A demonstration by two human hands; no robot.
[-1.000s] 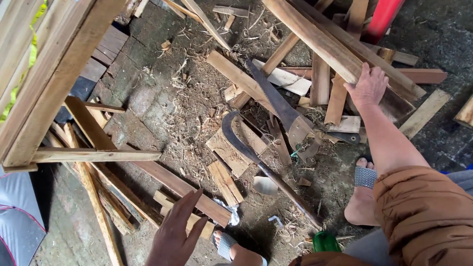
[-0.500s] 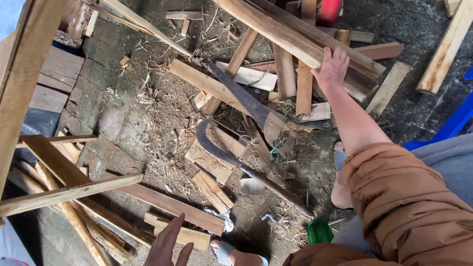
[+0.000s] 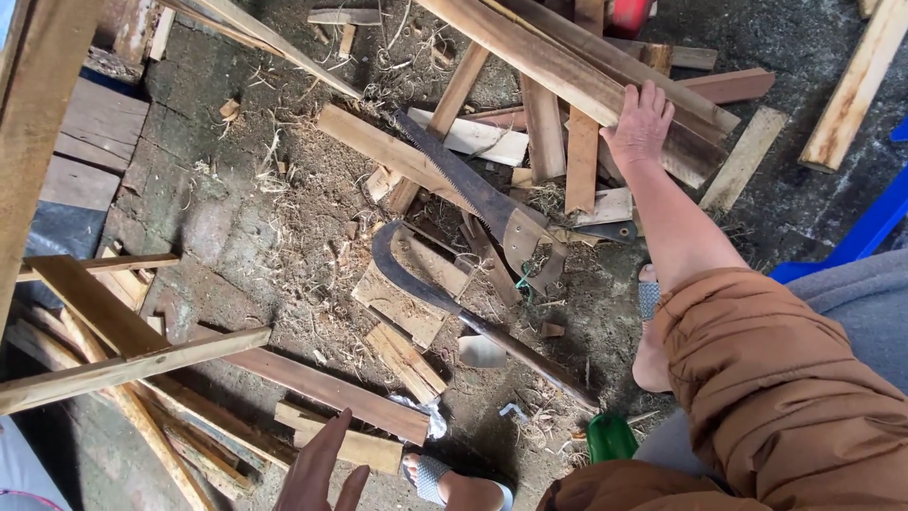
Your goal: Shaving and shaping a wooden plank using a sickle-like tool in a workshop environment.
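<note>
My right hand (image 3: 641, 121) lies flat on a long wooden plank (image 3: 567, 71) in the pile at the upper right, fingers spread over its edge. At the bottom edge my left hand (image 3: 322, 468) hovers open, fingers apart, just above a short wood block (image 3: 364, 447) and a reddish board (image 3: 326, 386); it holds nothing. Between the hands a hand saw (image 3: 468, 189) and a curved sickle (image 3: 421, 284) with a long handle rest on the dirty ground.
Offcuts and shavings litter the concrete floor (image 3: 227, 218). A wooden frame (image 3: 104, 322) stands at the left. My sandalled feet (image 3: 454, 483) sit at the bottom, a green object (image 3: 610, 437) beside them. A blue thing (image 3: 865, 232) is at the right edge.
The view has shifted, so the pile sits lower and left in frame. My right hand stays pressed on the plank. My left hand has slipped lower toward the bottom edge.
</note>
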